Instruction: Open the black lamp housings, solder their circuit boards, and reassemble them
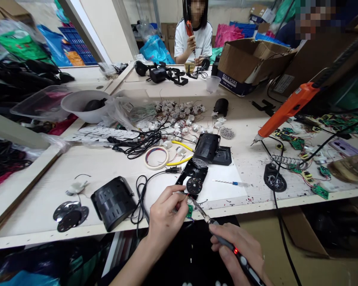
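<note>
My right hand (238,248) is closed around a soldering iron (223,242) with a red light on its grip. The iron's tip reaches up-left to the spot by my left fingertips. My left hand (168,212) pinches what look like thin wires, partly hidden by the fingers. Just above them lies a round black disc (194,185) on an open black housing (197,171). A small green circuit board (189,211) shows below, near the table edge. Left of my left hand are a black power cord (141,194) and a ribbed black casing (115,201).
An orange electric screwdriver (286,111) hangs at the right above green circuit boards (320,190). Small white motors (179,113) lie heaped mid-table by a tape roll (155,158). A blue-tipped screwdriver (234,183) rests on white paper. A co-worker (193,39) sits opposite, holding another orange tool.
</note>
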`<state>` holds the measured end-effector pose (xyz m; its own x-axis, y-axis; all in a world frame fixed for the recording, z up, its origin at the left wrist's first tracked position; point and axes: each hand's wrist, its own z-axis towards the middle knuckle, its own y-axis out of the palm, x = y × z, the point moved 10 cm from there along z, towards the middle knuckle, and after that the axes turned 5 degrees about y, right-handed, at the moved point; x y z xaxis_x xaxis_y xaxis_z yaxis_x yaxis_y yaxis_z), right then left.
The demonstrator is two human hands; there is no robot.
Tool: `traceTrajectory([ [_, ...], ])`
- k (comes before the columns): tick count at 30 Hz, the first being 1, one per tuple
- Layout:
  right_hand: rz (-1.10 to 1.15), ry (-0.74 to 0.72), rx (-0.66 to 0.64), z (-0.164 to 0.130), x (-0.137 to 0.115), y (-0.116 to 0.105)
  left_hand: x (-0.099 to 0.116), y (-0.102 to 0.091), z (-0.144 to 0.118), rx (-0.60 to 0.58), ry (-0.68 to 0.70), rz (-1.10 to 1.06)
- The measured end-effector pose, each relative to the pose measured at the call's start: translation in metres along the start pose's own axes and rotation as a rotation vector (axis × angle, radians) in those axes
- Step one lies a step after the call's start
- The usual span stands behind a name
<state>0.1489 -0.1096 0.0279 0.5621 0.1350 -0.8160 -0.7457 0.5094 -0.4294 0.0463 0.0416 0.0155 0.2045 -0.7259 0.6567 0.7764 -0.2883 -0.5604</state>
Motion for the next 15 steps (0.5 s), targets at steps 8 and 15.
traceTrajectory([
  [8,0.014,-0.025,0.126,-0.008,0.003,-0.001,0.000,0.001,0.000,-0.003,-0.009,0.001],
  [15,-0.005,0.076,0.211,-0.014,0.000,-0.018,0.002,0.000,0.001,0.015,0.000,0.030],
])
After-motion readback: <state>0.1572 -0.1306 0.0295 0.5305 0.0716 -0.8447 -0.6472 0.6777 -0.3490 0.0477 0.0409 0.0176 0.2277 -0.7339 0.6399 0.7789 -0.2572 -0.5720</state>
